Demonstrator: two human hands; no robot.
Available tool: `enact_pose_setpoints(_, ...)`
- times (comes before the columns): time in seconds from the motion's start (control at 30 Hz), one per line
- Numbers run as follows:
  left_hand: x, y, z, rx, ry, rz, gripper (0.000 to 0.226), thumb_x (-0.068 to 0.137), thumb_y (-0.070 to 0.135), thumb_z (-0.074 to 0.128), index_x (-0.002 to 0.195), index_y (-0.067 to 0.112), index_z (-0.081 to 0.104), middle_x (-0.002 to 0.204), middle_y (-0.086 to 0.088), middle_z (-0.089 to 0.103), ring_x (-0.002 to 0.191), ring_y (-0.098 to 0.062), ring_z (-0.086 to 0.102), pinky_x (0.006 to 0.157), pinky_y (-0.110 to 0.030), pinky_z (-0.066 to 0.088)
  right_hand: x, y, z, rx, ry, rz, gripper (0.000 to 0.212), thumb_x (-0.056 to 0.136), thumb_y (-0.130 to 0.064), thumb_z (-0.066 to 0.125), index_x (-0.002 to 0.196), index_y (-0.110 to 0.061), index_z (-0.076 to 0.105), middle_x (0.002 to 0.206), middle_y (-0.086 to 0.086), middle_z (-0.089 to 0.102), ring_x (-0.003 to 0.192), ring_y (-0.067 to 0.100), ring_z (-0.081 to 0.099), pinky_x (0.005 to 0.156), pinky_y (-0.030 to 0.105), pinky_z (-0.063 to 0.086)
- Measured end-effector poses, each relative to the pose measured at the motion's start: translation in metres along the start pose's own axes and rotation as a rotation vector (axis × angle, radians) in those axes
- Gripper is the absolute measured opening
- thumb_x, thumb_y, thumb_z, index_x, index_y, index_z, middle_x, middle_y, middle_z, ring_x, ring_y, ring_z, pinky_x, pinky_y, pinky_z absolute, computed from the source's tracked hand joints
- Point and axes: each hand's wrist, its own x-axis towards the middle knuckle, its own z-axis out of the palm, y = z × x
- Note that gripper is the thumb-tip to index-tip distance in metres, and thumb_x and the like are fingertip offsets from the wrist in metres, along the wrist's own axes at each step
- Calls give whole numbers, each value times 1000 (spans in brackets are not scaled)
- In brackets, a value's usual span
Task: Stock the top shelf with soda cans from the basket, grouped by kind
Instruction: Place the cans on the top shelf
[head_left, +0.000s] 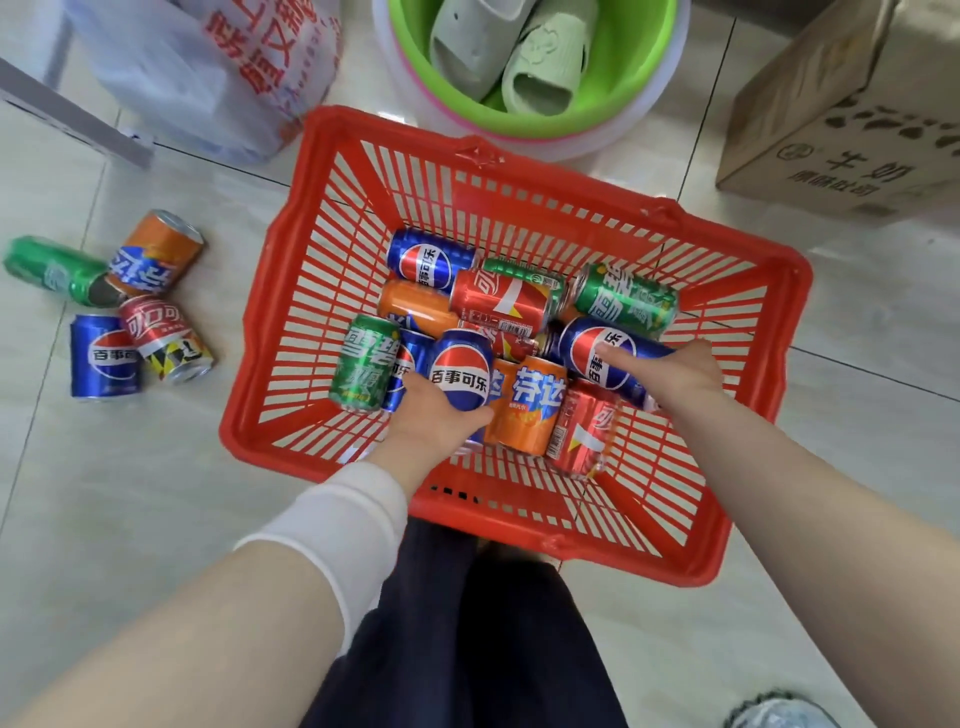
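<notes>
Well, both hands are down in the red basket (519, 501) on the floor, each curled round a can of the same blue kind. The left hand (431, 421) grips the standing blue can (461, 366), and the right hand (675, 374) grips the lying blue can (592, 353). Taking two alike suits the grouping. I'd lift them straight up, so the orange can (530, 405) and red can (582, 428) touching them don't roll. The top shelf is out of sight.
</notes>
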Motion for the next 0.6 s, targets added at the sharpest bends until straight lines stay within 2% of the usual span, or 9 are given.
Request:
enact_pose_setpoints(0.07, -28, 7, -12, -66, -17, 22, 88, 74, 30, 75, 136, -3, 22, 127, -14, 50, 115, -29, 51, 93, -36, 44, -26, 5, -16, 124, -48, -6, 87, 64, -52, 77, 128, -4, 43, 116, 8, 58, 98, 26, 60, 70, 34, 51)
enact_pose_setpoints(0.17, -80, 17, -36, -162, -35, 75, 75, 73, 26, 77, 129, 3, 32, 117, -9, 53, 99, -23, 54, 84, -32, 46, -76, 13, -42, 415, -165, 60, 73, 60, -48, 80, 115, -7, 57, 103, 10, 68, 81, 22, 66, 68, 34, 55)
enact_pose_setpoints(0.23, -120, 22, -53, -237, -42, 108, 72, 72, 24, 78, 127, 7, 35, 110, -4, 52, 92, -17, 53, 77, -26, 43, -116, 19, -61, 618, -261, 110, 66, 64, -43, 79, 116, -9, 58, 103, 10, 68, 79, 21, 65, 62, 32, 53)
enact_pose_setpoints(0.33, -183, 28, -83, -342, -48, 131, 76, 70, 24, 80, 130, 9, 36, 113, -1, 53, 94, -14, 54, 78, -23, 43, -190, 24, -89, 820, -458, 137, 74, 55, -49, 76, 118, -14, 58, 103, 8, 70, 85, 22, 68, 67, 35, 55)
enact_pose_setpoints(0.43, -248, 30, -115, -423, -55, 148, 77, 71, 19, 79, 132, 9, 33, 117, -2, 50, 97, -12, 52, 81, -22, 42, -268, 29, -117, 936, -573, 126, 85, 36, -57, 84, 108, -18, 61, 98, 6, 73, 83, 19, 70, 67, 36, 56)
enact_pose_setpoints(0.53, -312, 27, -143, -488, -79, 185, 77, 72, 18, 78, 133, 10, 31, 121, -2, 51, 100, -12, 54, 83, -25, 46, -343, 28, -148, 1045, -595, 112, 52, 60, -40, 70, 100, -9, 60, 84, 8, 72, 70, 19, 69, 57, 35, 57)
enact_pose_setpoints(0.57, -331, 25, -153, -496, -93, 197, 78, 72, 19, 78, 133, 11, 30, 122, -2, 52, 102, -12, 55, 85, -27, 47, -368, 27, -157, 1069, -608, 90, 48, 63, -36, 67, 100, -5, 59, 81, 10, 72, 68, 19, 69, 56, 35, 57)
enact_pose_setpoints(0.6, -350, 23, -162, -504, -105, 212, 78, 72, 19, 77, 134, 11, 30, 123, -2, 52, 103, -13, 55, 87, -28, 48, -390, 27, -165, 1072, -614, 55, 53, 61, -35, 70, 102, -3, 59, 82, 11, 72, 68, 20, 69, 58, 35, 58)
